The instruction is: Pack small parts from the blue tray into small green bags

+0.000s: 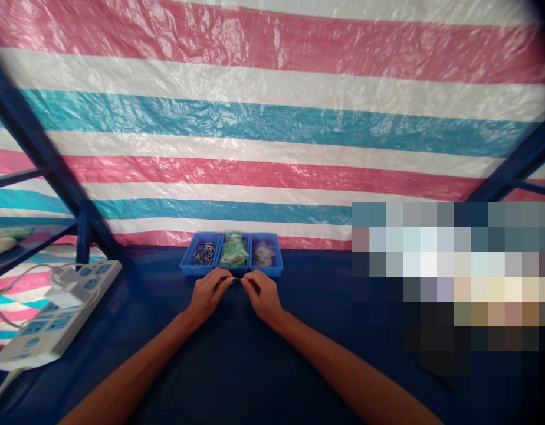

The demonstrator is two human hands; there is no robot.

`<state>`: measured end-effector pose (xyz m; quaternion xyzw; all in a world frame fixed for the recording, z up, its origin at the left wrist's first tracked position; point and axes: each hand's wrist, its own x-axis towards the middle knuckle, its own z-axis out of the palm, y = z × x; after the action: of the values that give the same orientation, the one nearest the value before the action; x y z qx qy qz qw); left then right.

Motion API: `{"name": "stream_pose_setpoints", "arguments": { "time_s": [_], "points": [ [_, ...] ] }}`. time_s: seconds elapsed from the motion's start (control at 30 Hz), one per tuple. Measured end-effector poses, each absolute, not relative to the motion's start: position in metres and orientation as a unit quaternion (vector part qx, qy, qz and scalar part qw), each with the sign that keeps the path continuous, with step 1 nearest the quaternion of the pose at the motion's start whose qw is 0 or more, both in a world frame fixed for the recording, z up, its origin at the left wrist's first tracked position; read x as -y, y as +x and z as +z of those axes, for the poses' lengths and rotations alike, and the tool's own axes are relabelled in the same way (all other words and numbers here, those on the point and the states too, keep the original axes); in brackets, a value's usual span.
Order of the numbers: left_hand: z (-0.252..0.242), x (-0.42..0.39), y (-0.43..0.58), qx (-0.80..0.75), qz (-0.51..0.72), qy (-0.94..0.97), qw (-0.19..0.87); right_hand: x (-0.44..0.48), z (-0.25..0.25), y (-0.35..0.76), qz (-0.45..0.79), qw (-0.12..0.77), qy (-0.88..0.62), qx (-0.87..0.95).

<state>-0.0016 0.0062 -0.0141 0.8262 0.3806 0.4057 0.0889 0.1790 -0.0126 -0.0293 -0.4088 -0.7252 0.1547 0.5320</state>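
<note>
My left hand (209, 290) and my right hand (263, 293) face each other just in front of the blue bins. A small, thin, light-coloured rod-like piece (237, 278) spans the gap between them, its ends pinched between thumb and fingers on both sides. Its exact kind is too small to make out. Behind the hands, the left blue bin (186, 264) holds many slim dark and silvery metal pieces (204, 254). Green plastic packets (234, 250) fill the middle bin. Whitish translucent pieces (263, 254) lie in the right bin (276, 264).
A white power strip (89, 307) with plugs and cables lies at the left on the dark blue table (175, 378). Behind rises a striped tarp (272, 124), with blue metal frame bars (55, 153) at both sides. The right side is pixelated; a thin dark object (439, 378) lies below it.
</note>
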Motion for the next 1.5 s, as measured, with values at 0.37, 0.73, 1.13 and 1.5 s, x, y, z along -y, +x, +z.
{"name": "stream_pose_setpoints", "arguments": {
  "time_s": [0.37, 0.73, 1.13, 1.5],
  "points": [
    [-0.0129, -0.005, 0.0002, -0.374, 0.411, 0.827, 0.085, 0.0118, -0.0305, 0.1791, 0.16, 0.533, -0.41, 0.722],
    [-0.0112, -0.0043, -0.0005, -0.367, 0.421, 0.826, 0.067, 0.0118, -0.033, 0.1786, 0.175, 0.539, -0.424, 0.707],
    [-0.0186, -0.0079, -0.0006, -0.382, 0.444, 0.807, 0.068, 0.0124, -0.0303, 0.1789, 0.165, 0.546, -0.415, 0.709],
    [-0.0142, -0.0065, -0.0014, -0.387, 0.422, 0.818, 0.057, 0.0116, -0.0349, 0.1784, 0.183, 0.549, -0.409, 0.705]
  ]
}}
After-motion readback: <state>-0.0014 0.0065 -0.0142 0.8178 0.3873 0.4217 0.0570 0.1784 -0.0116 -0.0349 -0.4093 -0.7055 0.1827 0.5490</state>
